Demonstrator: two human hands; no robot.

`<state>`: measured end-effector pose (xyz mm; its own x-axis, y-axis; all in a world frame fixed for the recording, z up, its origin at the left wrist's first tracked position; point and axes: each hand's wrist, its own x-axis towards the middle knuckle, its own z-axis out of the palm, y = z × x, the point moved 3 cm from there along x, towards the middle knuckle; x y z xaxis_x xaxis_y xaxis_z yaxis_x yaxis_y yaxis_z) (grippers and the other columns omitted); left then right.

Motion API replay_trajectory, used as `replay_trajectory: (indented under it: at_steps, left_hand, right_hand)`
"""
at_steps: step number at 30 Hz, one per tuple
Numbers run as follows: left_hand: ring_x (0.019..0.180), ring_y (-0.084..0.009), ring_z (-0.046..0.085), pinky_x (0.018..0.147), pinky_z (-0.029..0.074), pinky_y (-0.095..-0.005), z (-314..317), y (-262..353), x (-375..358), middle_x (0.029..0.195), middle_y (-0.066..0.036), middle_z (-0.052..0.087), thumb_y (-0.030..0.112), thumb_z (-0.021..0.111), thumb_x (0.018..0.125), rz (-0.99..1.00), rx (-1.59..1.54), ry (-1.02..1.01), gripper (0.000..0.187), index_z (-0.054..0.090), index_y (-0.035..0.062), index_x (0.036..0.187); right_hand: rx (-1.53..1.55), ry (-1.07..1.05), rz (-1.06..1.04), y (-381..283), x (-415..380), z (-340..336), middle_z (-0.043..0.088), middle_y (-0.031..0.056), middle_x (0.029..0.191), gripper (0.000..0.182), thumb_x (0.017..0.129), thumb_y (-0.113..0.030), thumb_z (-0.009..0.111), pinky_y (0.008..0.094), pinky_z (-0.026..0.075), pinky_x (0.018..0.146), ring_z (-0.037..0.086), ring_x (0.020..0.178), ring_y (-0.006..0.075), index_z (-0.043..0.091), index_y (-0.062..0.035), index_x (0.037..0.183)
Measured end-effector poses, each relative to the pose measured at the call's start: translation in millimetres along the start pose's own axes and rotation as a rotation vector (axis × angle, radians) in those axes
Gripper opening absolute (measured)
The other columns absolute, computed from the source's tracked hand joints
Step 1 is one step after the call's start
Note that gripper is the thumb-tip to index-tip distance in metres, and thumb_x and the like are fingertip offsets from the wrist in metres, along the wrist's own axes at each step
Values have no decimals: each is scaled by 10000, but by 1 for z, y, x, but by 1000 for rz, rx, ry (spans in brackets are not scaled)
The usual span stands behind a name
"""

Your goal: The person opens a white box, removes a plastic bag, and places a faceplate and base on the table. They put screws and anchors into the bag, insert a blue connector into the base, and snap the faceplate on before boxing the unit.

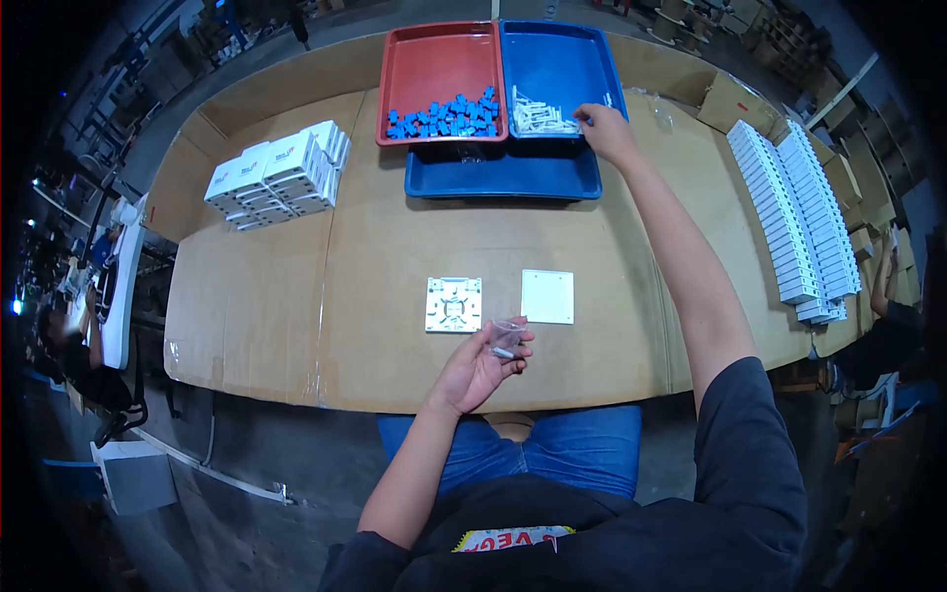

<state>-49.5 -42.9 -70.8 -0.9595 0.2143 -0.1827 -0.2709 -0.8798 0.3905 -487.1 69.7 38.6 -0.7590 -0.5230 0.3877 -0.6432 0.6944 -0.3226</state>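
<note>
My left hand, palm up near the table's front edge, grips a small clear plastic bag with a small white piece in it. Just beyond it lie a white square plastic box base with its inner side up and a flat white square cover. My right hand reaches to the near right corner of the blue tray, fingers pinched beside a pile of slim white pieces. Whether a piece is between those fingertips is too small to tell.
A red tray holds many blue parts; a shallower blue tray stands before it. White boxes are stacked at left, and long rows of white units line the right. Cardboard walls edge the table. Other people sit at both sides.
</note>
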Motion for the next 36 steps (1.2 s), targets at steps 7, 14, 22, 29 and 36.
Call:
replay_trajectory:
  at_steps: [7,14,22,29,36]
  left_hand:
    - [1100,-272,677,958,548,-412,0,0,1,1291,-176,658,423,416,1134,-7,-35,1,589,454,-34,1506]
    - [1101,-247,664,961,538,-386,4,1,2,1309,-167,652,395,398,1138,-24,-31,-3,555,480,-24,1493]
    - [1120,-278,675,985,548,-397,-2,-1,-1,1306,-176,658,374,440,1131,-12,39,9,557,457,-30,1515]
    - [1246,-188,649,1114,466,-343,73,-2,-29,1284,-131,720,152,572,1092,104,888,3,375,602,-15,1426]
    - [1139,-196,687,1050,510,-347,69,-4,-14,1223,-130,726,262,520,1117,26,744,77,421,593,-18,1423]
  right_hand:
    - [-162,-76,-108,-1,20,20,723,144,1041,243,913,-79,634,463,541,930,666,1068,346,780,-98,1107]
    - [-227,-134,-131,5,23,21,721,144,1103,188,914,-75,606,487,538,939,664,1102,355,762,-107,1015]
    - [427,298,116,15,8,13,726,88,1055,140,953,-125,699,394,535,852,684,984,250,732,-55,1069]
    - [1647,188,270,-61,-72,-48,717,25,1018,175,1016,-134,702,268,508,780,639,867,101,706,-29,1155]
    - [1306,206,286,-95,-172,-59,708,11,946,136,989,-101,733,247,500,760,621,836,71,715,-13,1092]
